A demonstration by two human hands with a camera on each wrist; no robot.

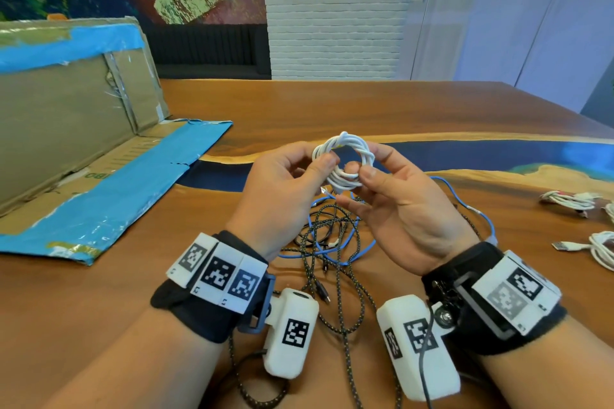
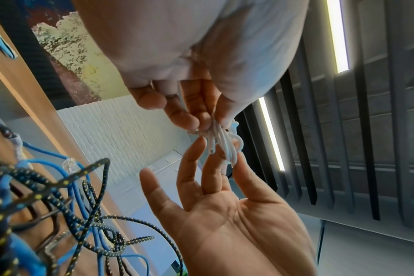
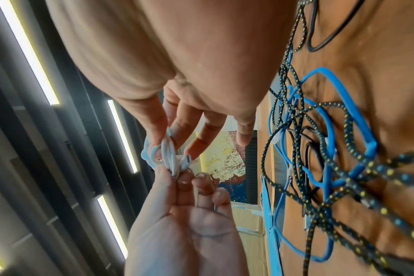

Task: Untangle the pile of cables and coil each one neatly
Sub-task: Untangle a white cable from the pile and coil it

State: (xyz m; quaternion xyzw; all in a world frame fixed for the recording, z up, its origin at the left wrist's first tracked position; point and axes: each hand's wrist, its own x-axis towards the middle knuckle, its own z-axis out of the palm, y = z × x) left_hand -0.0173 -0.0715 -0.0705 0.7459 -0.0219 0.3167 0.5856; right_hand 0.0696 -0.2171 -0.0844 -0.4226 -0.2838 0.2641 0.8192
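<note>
A white cable point(image 1: 345, 156), wound into a small coil, is held up above the table between both hands. My left hand point(image 1: 320, 161) pinches the coil's left side with the thumb in front. At the lower right of the coil, my right hand point(image 1: 368, 171) pinches it between thumb and forefinger, its other fingers spread loosely. The wrist views show the same coil point(image 2: 225, 147) point(image 3: 169, 155) between the fingertips, with a white plug end point(image 3: 186, 160) sticking out. Below the hands lies a tangle of a blue cable point(image 1: 332, 252) and a black braided cable point(image 1: 342, 279).
The wooden table point(image 1: 332, 103) has a blue resin strip across it. A flattened cardboard box point(image 1: 66, 116) with blue tape lies at the left. Coiled white cables point(image 1: 569, 199) point(image 1: 603, 251) rest at the right edge. A thin black cable point(image 1: 312, 239) runs through the tangle.
</note>
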